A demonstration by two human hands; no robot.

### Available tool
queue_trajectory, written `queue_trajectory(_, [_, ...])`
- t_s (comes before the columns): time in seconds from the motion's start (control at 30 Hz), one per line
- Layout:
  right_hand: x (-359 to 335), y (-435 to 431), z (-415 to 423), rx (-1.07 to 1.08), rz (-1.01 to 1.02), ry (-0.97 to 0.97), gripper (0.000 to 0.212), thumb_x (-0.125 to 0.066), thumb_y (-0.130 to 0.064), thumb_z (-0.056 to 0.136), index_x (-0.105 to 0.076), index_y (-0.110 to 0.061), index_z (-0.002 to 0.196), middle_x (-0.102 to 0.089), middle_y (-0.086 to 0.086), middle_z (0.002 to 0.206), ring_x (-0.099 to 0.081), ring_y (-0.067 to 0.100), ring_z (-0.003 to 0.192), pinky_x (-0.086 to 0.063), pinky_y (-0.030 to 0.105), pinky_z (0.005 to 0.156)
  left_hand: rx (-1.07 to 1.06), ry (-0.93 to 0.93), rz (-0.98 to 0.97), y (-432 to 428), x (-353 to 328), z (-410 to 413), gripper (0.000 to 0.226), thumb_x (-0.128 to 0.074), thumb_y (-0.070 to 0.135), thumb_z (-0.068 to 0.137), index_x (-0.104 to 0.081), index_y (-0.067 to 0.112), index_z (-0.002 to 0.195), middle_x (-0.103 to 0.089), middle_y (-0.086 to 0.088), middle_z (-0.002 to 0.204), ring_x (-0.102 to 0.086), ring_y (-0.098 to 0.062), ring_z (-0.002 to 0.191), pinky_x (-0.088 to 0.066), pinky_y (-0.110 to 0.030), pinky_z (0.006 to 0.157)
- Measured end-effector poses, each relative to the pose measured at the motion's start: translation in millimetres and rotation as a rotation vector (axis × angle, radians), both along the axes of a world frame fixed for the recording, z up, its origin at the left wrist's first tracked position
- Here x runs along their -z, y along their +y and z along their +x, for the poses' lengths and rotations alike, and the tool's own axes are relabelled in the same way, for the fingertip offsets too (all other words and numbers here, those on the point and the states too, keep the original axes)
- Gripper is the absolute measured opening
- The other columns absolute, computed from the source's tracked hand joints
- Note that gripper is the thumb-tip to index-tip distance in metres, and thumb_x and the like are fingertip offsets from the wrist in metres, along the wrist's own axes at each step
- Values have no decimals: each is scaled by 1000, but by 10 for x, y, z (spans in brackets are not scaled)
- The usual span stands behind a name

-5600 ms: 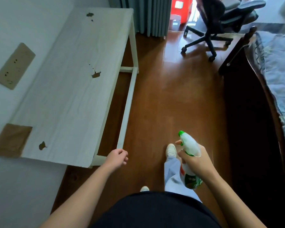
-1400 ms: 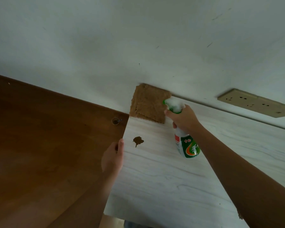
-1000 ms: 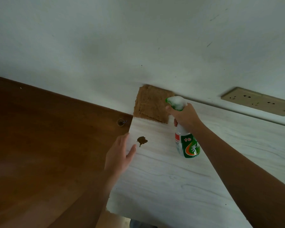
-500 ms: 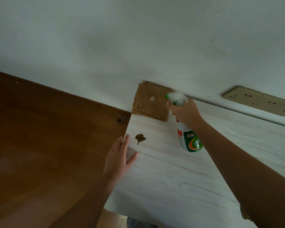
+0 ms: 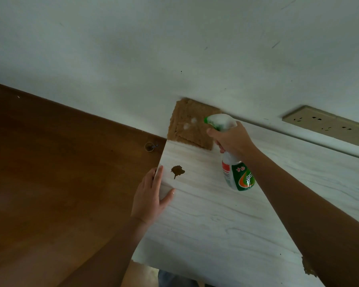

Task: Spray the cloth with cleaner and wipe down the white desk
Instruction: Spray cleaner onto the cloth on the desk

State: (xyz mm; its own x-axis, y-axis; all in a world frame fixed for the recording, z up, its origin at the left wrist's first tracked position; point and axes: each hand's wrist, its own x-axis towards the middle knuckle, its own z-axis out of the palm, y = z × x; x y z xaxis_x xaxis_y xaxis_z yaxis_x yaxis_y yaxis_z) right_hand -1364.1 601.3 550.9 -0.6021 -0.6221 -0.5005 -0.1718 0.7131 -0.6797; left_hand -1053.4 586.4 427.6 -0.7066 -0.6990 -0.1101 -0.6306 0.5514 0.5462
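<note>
We hold the spray bottle (image 5: 234,160) in our right hand (image 5: 232,139), fingers wrapped around its neck and trigger, while our left hand (image 5: 149,195) rests open and flat on the end edge of the white desk (image 5: 216,224), gripping nothing. The brown cloth (image 5: 192,125) lies flat in the desk's far corner, against the wall (image 5: 174,48) and just beside the nozzle. Half a second ago the cloth carries one white foam spot; it now carries two, close together near its centre, so we judge that a further trigger pull has landed and the wetting step is under way but light. The bottle's long axis runs tilted, base toward us and to the right, head away and to the left; the green-tipped nozzle points left at the cloth. The brown stain (image 5: 177,170) near our left fingers remains untreated, as does a chipped patch at the near edge. Wiping has not begun. A socket strip (image 5: 327,127) sits on the wall to the right, well apart from the spray line.
</note>
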Motion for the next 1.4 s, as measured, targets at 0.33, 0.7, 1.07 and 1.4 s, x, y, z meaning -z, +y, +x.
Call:
queue_trajectory(0.33, [-46,130,-172,160,80,189,34,-70,-43,86,-61,-11,91,-72,9,74,-63,17,52,-61,34,59,-5,20,1,7,-16,-12,86,-47,67,97,-26,16,162,-47,-14,150,-55,-28,131,-58,-38,99])
queue_trajectory(0.7, [-202,141,79,-114,1,5,28,-72,-37,89,-67,-12,99,-69,-5,59,-53,5,39,-47,19,43,-12,-2,27,7,1,-6,87,-45,69,96,-22,19,164,-44,-12,151,-53,-27,132,-59,-41,97])
queue_trajectory(1.07, [-194,12,33,159,-23,148,33,-71,-44,87,-67,-12,91,-75,7,77,-57,9,42,-57,29,53,-5,6,13,-1,1,-6,86,-49,66,96,-23,18,163,-45,-12,150,-53,-25,131,-57,-39,100])
queue_trajectory(1.4, [-135,410,85,22,52,76,21,-72,-33,88,-67,-12,89,-73,3,71,-58,12,45,-53,26,49,9,2,-88,27,-135,22,72,-49,61,99,-45,11,151,-51,-13,149,-53,-26,134,-54,-39,105])
